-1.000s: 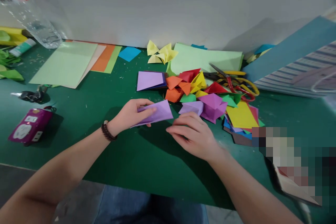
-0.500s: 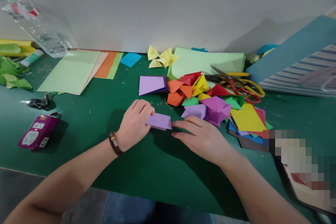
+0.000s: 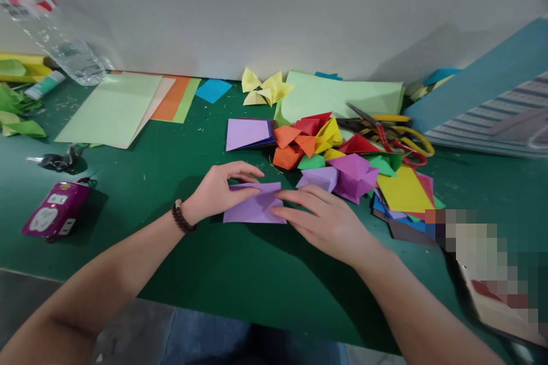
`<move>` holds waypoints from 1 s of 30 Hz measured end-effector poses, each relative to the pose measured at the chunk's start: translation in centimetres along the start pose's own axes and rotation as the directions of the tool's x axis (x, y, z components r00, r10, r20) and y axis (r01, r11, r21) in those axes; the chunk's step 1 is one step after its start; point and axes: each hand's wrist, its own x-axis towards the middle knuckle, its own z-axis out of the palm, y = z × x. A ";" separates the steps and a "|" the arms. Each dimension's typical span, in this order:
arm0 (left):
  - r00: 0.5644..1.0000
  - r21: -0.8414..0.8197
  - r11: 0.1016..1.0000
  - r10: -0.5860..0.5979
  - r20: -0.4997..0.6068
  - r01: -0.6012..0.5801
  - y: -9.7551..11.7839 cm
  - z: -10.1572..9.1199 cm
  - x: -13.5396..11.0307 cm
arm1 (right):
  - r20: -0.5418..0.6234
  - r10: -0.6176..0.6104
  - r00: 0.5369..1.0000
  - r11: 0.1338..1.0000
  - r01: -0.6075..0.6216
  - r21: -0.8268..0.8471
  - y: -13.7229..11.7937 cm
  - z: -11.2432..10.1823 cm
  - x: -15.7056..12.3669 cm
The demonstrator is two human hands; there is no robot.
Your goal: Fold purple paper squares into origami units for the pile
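A light purple sheet of paper (image 3: pixel 257 205) lies before me, opened out to a wide rectangle. My left hand (image 3: pixel 220 188) has its thumb laid across the sheet's upper left part, with the fingers stretched behind the top edge. At the right edge, my right hand (image 3: pixel 323 217) holds the sheet with its fingertips. Just beyond sits a stack of purple and dark squares (image 3: pixel 248 134). Folded paper pieces in orange (image 3: pixel 287 156), lilac (image 3: pixel 319 178) and magenta (image 3: pixel 354 175) crowd near my right hand.
Scissors (image 3: pixel 385 131) lie behind the folded pieces, near a blue box-like object (image 3: pixel 479 88). Coloured squares (image 3: pixel 405 189) are piled at right. Pale green sheets (image 3: pixel 111 108), a leaning plastic bottle (image 3: pixel 64 40), keys (image 3: pixel 55 161) and a purple device (image 3: pixel 57 210) are at left.
The purple paper, a narrow folded strip before, is now opened wider. My left hand has loosened from a closed grip to thumb and stretched fingers. My right fingertips now touch the paper.
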 end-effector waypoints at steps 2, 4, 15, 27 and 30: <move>0.996 0.109 0.992 0.066 -0.067 -0.059 0.1 0.1 -0.1 | -0.046 -0.021 0.999 0.999 0.019 -0.044 -0.3 -0.3 0.0; 0.964 0.378 0.920 0.189 -0.190 -0.106 0.3 0.4 -0.3 | -0.054 -0.045 0.998 0.994 0.040 -0.100 -0.5 -0.6 -0.1; 0.917 0.643 0.656 0.325 0.232 -0.395 1.0 2.1 -1.5 | 0.258 0.049 0.965 0.994 -0.022 -0.107 -0.5 -2.1 -0.3; 0.859 0.526 0.686 0.330 0.392 -0.504 -0.4 1.8 -1.3 | 0.328 0.163 0.931 0.939 -0.248 0.238 1.4 -1.3 -0.8; 0.831 0.473 0.703 0.322 0.453 -0.530 -0.6 1.4 -1.0 | 0.364 0.169 0.916 0.915 -0.283 0.288 1.6 -1.0 -0.8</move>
